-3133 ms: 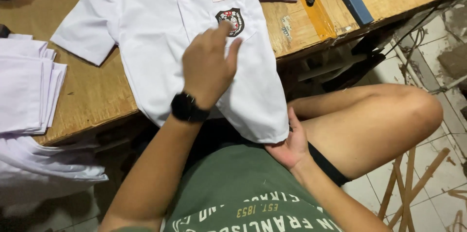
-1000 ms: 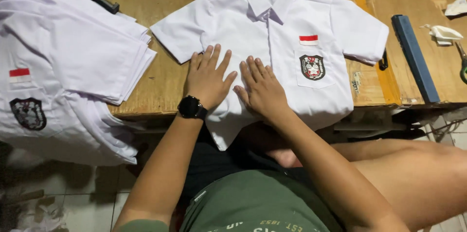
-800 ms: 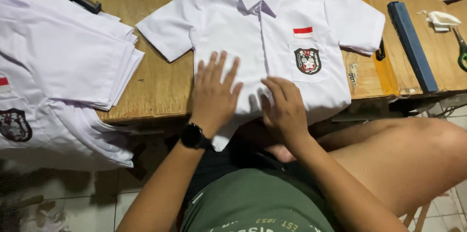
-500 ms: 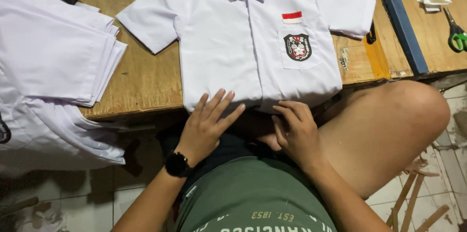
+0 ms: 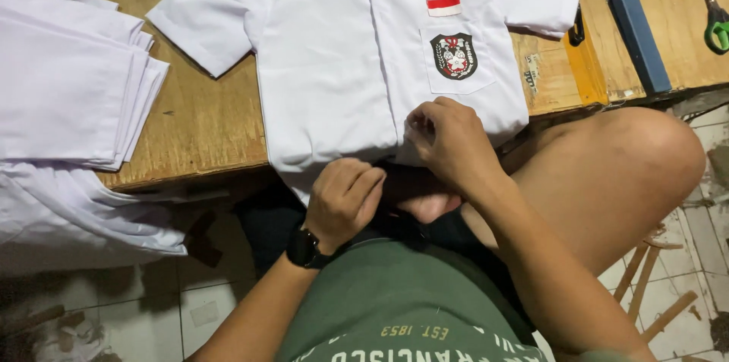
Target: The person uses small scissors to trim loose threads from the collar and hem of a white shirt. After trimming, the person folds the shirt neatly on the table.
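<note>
A smooth white cotton shirt [image 5: 342, 66] with a shield badge lies flat on the grainy wooden table [image 5: 197, 119], filling the upper centre of the frame. At its lower hem, the right hand [image 5: 448, 142] pinches the fabric between curled fingers, while the left hand [image 5: 345, 199] grips the hem edge just below, fingers pressed together

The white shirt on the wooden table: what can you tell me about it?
The white shirt is short-sleeved, of thin woven cloth, lying front up and buttoned, sleeves spread, on the wooden table. Its chest pocket carries a dark shield badge under a red-and-white patch. The hem hangs over the table edge, where the left hand and right hand pinch it.
</note>
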